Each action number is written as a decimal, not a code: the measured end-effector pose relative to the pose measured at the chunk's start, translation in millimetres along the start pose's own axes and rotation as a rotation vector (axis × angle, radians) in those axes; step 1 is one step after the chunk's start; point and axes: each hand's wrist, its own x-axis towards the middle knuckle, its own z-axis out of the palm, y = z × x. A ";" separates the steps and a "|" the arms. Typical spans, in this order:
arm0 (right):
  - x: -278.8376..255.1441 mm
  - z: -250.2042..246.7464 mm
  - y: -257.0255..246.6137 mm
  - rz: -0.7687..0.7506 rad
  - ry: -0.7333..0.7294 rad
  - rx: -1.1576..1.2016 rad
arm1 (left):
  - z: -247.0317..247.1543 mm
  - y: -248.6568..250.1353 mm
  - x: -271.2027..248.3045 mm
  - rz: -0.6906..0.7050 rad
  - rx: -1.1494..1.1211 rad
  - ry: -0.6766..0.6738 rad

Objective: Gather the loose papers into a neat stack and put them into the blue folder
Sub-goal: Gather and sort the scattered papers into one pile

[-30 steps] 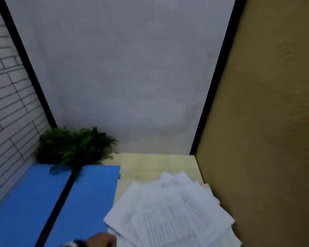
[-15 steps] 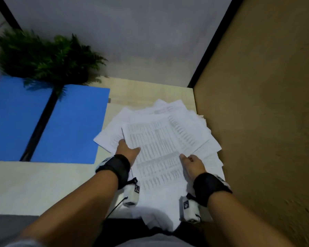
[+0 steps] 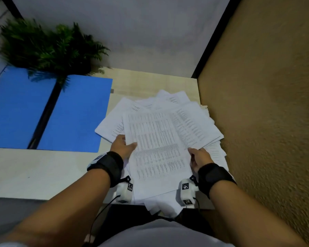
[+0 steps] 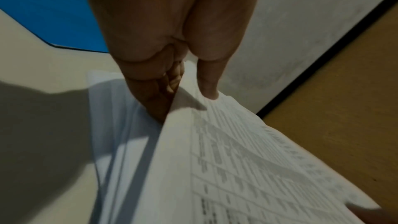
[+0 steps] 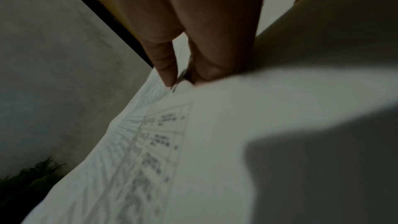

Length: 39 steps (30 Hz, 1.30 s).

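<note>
A fanned pile of printed white papers lies on the pale desk at the right. My left hand pinches the pile's left edge, thumb on the top sheet and fingers underneath. My right hand pinches the right edge the same way, thumb on the printed papers. The blue folder lies open and flat to the left of the papers, with a black spine down its middle. Both hands stay apart from the folder.
A green fern-like plant stands at the back left, its fronds overhanging the folder's far edge. A brown textured wall runs close along the papers' right side. A grey wall closes the back. Some sheets overhang the desk's near edge.
The head view tipped down and both hands came onto the pile. Since half a second ago they keep their hold on its side edges and the sheets have shifted slightly.
</note>
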 end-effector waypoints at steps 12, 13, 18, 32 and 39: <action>-9.5 10.7 9.5 -0.116 0.003 0.106 | 21.2 -26.9 -1.4 -0.098 -0.109 -0.027; -9.9 7.4 8.5 -0.096 0.062 0.130 | 18.7 -29.0 -0.2 -0.105 -0.117 -0.015; -5.3 -11.0 -3.5 -0.126 0.229 -0.091 | 3.1 -25.3 -2.2 -0.060 -0.029 0.057; -9.9 -23.9 -17.5 -0.190 0.032 -0.472 | 5.1 -33.9 -4.2 -0.056 -0.112 0.065; -8.6 -26.0 -46.6 -0.262 0.063 -0.955 | -1.8 -27.8 -5.6 -0.058 -0.005 0.009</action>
